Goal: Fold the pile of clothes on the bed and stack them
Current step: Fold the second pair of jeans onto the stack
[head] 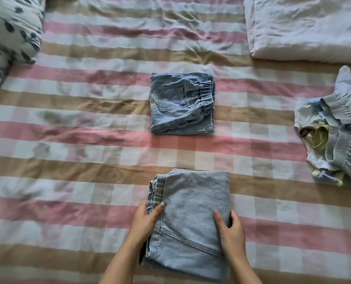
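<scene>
A folded pair of light blue jeans [191,214] lies near the front edge of the bed. My left hand [148,220] grips its left side, thumb on top and fingers under the edge. My right hand [230,230] grips the right side the same way. Further back, in the middle of the bed, a smaller folded pair of denim shorts [181,103] with an elastic waistband lies flat. At the right edge sits a loose pile of unfolded clothes [338,136], pale blue with some yellow-green fabric.
The bed [78,140] is covered by a pink, beige and white checked sheet. A leaf-patterned pillow [8,33] lies at the back left. A folded white duvet [305,27] lies at the back right.
</scene>
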Demonstrator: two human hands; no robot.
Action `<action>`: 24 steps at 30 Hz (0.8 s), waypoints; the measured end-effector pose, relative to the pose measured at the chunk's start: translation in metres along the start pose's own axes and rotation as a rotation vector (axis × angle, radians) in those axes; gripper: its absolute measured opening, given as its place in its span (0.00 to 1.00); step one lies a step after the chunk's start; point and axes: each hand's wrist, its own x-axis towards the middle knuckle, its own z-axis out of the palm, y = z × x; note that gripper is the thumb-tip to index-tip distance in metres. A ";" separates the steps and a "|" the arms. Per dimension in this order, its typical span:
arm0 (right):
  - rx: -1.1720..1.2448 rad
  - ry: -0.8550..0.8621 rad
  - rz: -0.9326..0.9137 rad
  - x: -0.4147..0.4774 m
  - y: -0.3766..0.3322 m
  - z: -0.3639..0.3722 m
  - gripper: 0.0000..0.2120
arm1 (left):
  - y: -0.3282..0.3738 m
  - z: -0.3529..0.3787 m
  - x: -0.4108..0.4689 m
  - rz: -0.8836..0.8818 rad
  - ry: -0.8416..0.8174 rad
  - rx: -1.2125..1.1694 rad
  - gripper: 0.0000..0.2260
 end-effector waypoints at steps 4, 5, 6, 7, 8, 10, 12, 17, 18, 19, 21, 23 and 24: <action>0.045 -0.019 -0.133 0.020 -0.050 -0.003 0.06 | 0.039 -0.012 0.014 0.081 0.038 -0.046 0.03; 0.042 -0.022 -0.169 0.029 -0.068 -0.002 0.07 | 0.054 -0.016 0.022 0.110 0.044 -0.067 0.03; 0.047 -0.027 -0.202 0.039 -0.087 -0.001 0.08 | 0.070 -0.019 0.031 0.135 0.039 -0.091 0.04; 0.054 -0.035 -0.232 0.049 -0.106 0.001 0.09 | 0.086 -0.023 0.040 0.148 0.027 -0.115 0.05; 0.057 -0.043 -0.265 0.061 -0.127 0.004 0.10 | 0.106 -0.027 0.050 0.158 0.015 -0.136 0.05; 0.054 -0.050 -0.322 0.085 -0.168 0.012 0.10 | 0.147 -0.034 0.071 0.178 0.005 -0.165 0.07; 0.068 -0.047 -0.371 0.111 -0.206 0.021 0.09 | 0.187 -0.039 0.098 0.212 0.007 -0.150 0.11; 0.034 0.012 -0.460 0.196 -0.266 0.052 0.09 | 0.246 -0.036 0.186 0.276 0.044 -0.136 0.07; 0.019 0.022 -0.463 0.213 -0.270 0.058 0.09 | 0.252 -0.033 0.202 0.281 0.048 -0.142 0.07; -0.005 0.027 -0.458 0.229 -0.271 0.064 0.09 | 0.255 -0.029 0.217 0.277 0.046 -0.153 0.07; -0.054 0.025 -0.419 0.253 -0.267 0.073 0.09 | 0.253 -0.023 0.239 0.222 0.018 -0.176 0.09; -0.107 0.008 -0.359 0.266 -0.259 0.077 0.11 | 0.245 -0.018 0.251 0.156 -0.006 -0.145 0.11; -0.151 0.013 -0.334 0.270 -0.256 0.079 0.13 | 0.240 -0.017 0.255 0.149 0.025 -0.037 0.12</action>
